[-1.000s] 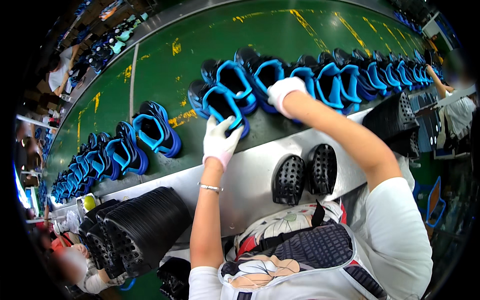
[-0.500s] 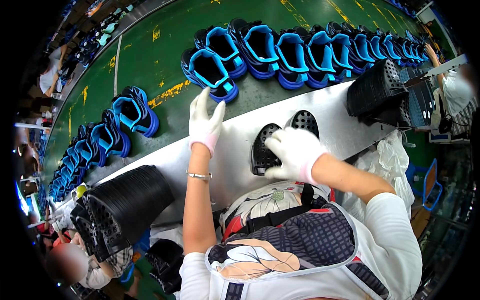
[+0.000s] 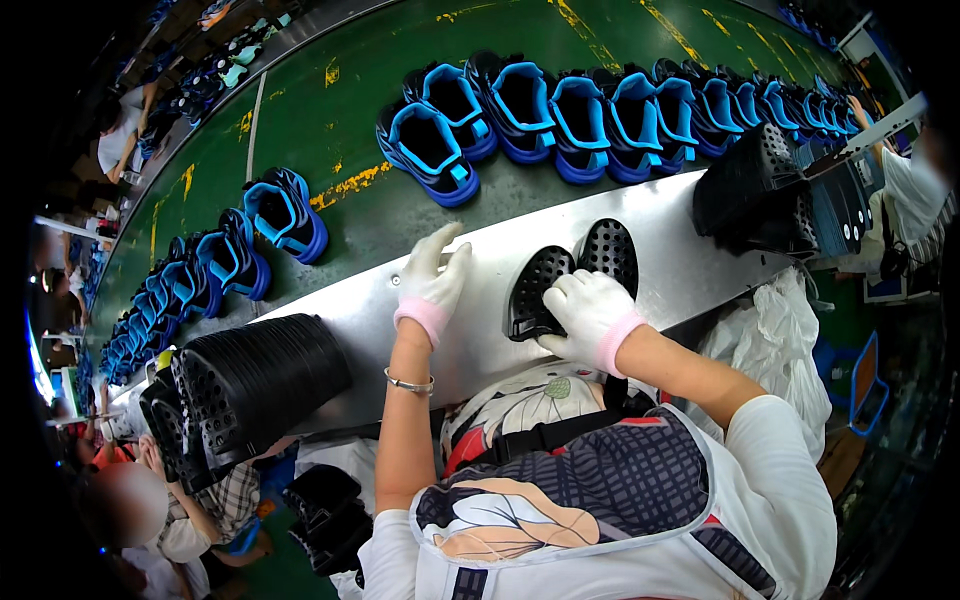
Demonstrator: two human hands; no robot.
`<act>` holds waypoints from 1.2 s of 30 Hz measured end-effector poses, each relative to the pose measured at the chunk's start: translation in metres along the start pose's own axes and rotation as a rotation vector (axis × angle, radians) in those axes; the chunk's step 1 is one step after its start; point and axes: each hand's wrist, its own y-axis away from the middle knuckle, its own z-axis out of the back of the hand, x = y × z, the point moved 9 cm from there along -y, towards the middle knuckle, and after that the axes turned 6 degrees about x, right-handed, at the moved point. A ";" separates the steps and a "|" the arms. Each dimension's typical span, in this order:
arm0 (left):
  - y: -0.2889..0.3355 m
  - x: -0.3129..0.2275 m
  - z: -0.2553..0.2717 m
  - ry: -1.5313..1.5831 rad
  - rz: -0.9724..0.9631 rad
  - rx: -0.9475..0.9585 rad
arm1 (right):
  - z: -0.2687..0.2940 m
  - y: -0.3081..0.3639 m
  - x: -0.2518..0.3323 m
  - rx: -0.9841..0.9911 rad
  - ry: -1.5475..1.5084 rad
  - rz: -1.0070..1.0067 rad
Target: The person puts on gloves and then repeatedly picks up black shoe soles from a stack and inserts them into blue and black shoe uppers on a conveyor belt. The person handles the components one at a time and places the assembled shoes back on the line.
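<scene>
Two black perforated shoe-shaped plastic inserts lie side by side on the metal ledge [image 3: 480,370]. My right hand [image 3: 592,318], in a white glove with a pink cuff, is closed on the heel end of the left insert [image 3: 538,285], its fingers partly hiding it. The right insert [image 3: 610,255] touches or nearly touches those fingertips. My left hand [image 3: 435,275], gloved the same way, hovers over the ledge with fingers apart and nothing in them. Just beyond it, a black and blue sneaker [image 3: 428,150] stands on the green surface.
A row of sneakers [image 3: 633,110] stretches away to the right, another [image 3: 200,262] to the left. Nested stacks of black inserts stand at the ledge's left [image 3: 265,375] and right [image 3: 745,190]. White plastic bags [image 3: 770,340] hang at the right; other people sit at both sides.
My left hand has drawn back from the nearest sneaker toward me. My right hand has shifted slightly down and its fingers have closed around the left insert.
</scene>
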 end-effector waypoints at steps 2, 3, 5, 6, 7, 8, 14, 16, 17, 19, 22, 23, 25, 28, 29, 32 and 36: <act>0.002 0.005 -0.002 0.094 0.024 0.006 | 0.014 0.005 -0.001 -0.044 -0.061 -0.022; 0.003 0.007 -0.003 0.141 0.036 0.010 | 0.026 0.009 -0.002 -0.066 -0.112 -0.030; 0.009 -0.010 -0.005 0.329 0.088 0.055 | 0.055 0.016 -0.003 -0.101 -0.215 -0.048; 0.012 -0.015 -0.009 0.423 0.114 0.077 | 0.066 0.017 -0.002 -0.067 -0.232 -0.067; 0.012 -0.019 -0.017 0.516 0.094 0.142 | 0.079 0.017 0.003 -0.092 -0.256 -0.044; 0.015 -0.021 -0.025 0.608 0.072 0.206 | 0.090 0.018 0.008 -0.116 -0.281 -0.019; 0.029 -0.064 -0.050 1.451 0.149 0.453 | 0.091 0.005 0.015 -0.136 -0.511 0.010; 0.022 -0.054 -0.043 1.523 0.078 0.395 | 0.083 -0.003 0.014 -0.120 -0.617 0.010; 0.018 -0.048 -0.035 1.485 0.041 0.295 | 0.079 -0.007 0.013 -0.069 -0.599 -0.045; 0.016 -0.045 -0.025 1.477 0.011 0.127 | 0.070 -0.017 0.013 0.027 -0.558 -0.157; 0.006 -0.031 -0.012 1.304 -0.094 -0.009 | 0.064 -0.030 0.015 -0.025 -0.568 -0.174; 0.004 -0.030 -0.008 1.290 -0.095 -0.055 | 0.066 -0.033 0.015 -0.069 -0.552 -0.191; 0.002 -0.034 0.000 1.261 -0.098 -0.147 | 0.074 -0.042 0.016 -0.025 -0.536 -0.269; -0.007 -0.039 0.009 1.248 -0.128 -0.153 | 0.084 -0.055 0.018 -0.044 -0.425 -0.242; -0.010 -0.039 0.013 1.228 -0.143 -0.155 | 0.088 -0.059 0.019 -0.062 -0.373 -0.207; -0.020 -0.037 0.019 1.105 -0.101 -0.108 | 0.090 -0.075 0.010 -0.013 -0.228 -0.202; -0.038 -0.010 0.007 0.999 -0.144 -0.034 | 0.093 -0.103 -0.003 0.023 -0.022 -0.215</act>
